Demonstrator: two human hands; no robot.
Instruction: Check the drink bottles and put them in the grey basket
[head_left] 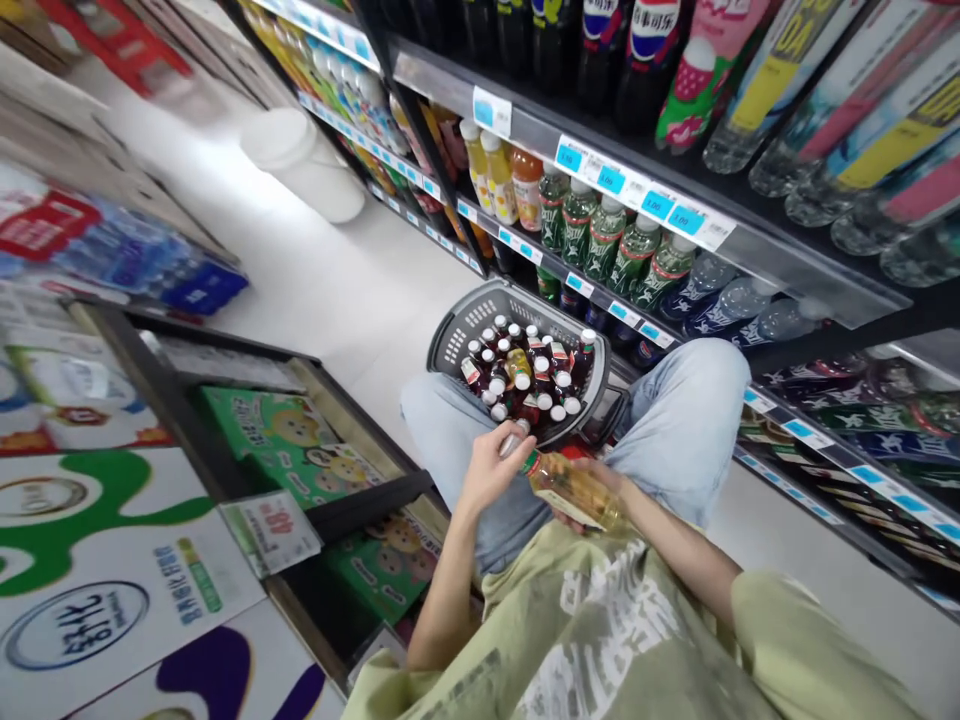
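I am crouched in a shop aisle with my knees apart. A small bottle of amber drink (568, 489) lies across my lap. My right hand (592, 482) grips its body from below. My left hand (496, 464) is closed round its white-capped neck. Just in front of my knees stands a grey plastic basket (480, 322) packed with several small white-capped bottles (525, 375).
A dark shelf unit (750, 245) of green, orange and dark bottles with blue price tags runs along the right. Boxed goods fill low shelves (225, 430) on the left. A white bucket (304, 160) and blue water packs (150, 262) stand further up the pale floor.
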